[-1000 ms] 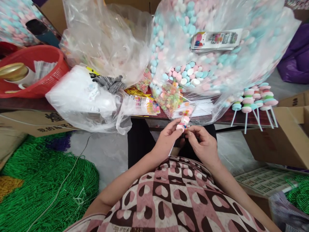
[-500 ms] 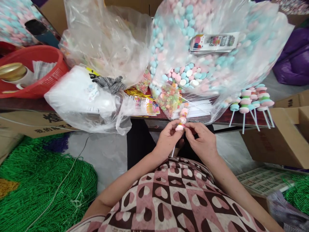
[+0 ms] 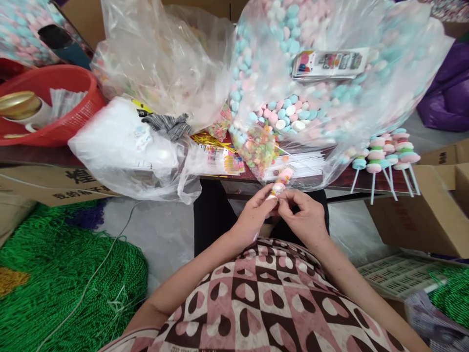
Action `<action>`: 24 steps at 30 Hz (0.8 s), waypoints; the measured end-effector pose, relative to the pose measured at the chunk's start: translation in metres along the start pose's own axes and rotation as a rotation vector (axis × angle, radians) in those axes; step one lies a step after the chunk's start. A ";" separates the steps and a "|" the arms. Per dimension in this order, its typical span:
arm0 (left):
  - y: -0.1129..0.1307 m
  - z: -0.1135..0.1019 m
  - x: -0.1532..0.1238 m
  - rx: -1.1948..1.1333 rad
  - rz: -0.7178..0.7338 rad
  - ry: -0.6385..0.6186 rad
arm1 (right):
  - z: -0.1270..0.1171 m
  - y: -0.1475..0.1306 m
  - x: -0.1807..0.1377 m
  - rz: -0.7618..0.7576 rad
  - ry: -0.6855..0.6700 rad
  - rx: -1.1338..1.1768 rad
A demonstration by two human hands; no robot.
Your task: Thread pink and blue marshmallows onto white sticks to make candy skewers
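Just past the table's front edge, my left hand [image 3: 258, 210] is closed around the lower end of a marshmallow skewer [image 3: 281, 182]. Pink and white pieces are stacked on it, inside what looks like a clear printed wrapper. The skewer leans, its top pointing away and to the right. Thumb and fingertips of my right hand [image 3: 302, 212] are pinched together against the skewer's lower end; what lies between them is too small to make out. My left hand mostly hides the white stick. Flat printed wrappers [image 3: 223, 160] and white sticks [image 3: 304, 164] lie on the table beyond.
Finished-looking marshmallow skewers [image 3: 377, 154] lie at the table's right edge. Behind are a large bag of marshmallows [image 3: 293, 115] and a bag of gummy candies [image 3: 260, 149]. A red basket [image 3: 86, 107] stands left, green cord [image 3: 91, 278] on the floor, cardboard boxes [image 3: 421, 210] right.
The marshmallow skewer has tilted, its top swinging to the right, and its white stick has gone behind my left hand. My right fingers have shifted slightly down at its lower end.
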State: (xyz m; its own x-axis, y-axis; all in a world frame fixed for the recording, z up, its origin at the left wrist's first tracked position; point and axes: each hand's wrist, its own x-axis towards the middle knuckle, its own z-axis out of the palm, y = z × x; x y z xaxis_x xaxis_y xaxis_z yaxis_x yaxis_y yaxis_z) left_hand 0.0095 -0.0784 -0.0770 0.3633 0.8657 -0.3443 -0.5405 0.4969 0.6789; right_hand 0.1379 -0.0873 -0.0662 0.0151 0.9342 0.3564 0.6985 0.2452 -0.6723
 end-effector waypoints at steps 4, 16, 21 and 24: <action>-0.001 0.001 -0.001 0.008 0.041 0.059 | -0.004 -0.005 -0.005 -0.146 0.015 -0.060; 0.006 0.003 0.001 -0.224 -0.052 -0.006 | 0.007 0.016 -0.022 0.303 0.016 0.349; 0.004 0.005 0.002 -0.202 -0.037 0.052 | 0.001 0.009 -0.016 0.177 0.031 0.196; 0.004 0.005 0.002 -0.200 -0.043 0.092 | -0.004 0.004 -0.012 0.042 0.043 0.074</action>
State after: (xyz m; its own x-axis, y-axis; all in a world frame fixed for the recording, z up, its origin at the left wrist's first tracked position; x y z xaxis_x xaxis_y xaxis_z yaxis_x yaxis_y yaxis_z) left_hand 0.0120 -0.0752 -0.0713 0.3230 0.8409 -0.4342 -0.6694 0.5273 0.5232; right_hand 0.1433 -0.0988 -0.0710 0.0755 0.9324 0.3534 0.6421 0.2257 -0.7326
